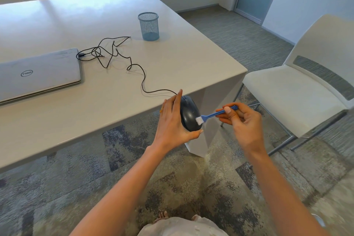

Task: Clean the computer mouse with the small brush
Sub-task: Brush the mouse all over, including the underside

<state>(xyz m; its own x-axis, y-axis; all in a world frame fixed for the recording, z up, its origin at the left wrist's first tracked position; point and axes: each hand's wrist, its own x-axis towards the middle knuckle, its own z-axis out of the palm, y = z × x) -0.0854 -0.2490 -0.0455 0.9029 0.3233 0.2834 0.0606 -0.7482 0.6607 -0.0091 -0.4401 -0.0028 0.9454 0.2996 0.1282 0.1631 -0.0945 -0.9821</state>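
The left hand [173,120] grips the dark computer mouse [189,115] off the table [172,67] corner. From 3 o'clock, the right hand [241,119] pinches the small brush [214,115], its white bristles touching the mouse.

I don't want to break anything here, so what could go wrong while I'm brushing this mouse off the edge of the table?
1. The mouse is held off the table edge by the left hand alone; a slip could drop it to the floor.
2. Its cable runs tangled to the laptop; pulling further might tug the plug.
3. The right hand pinches the brush lightly; it could flick loose.
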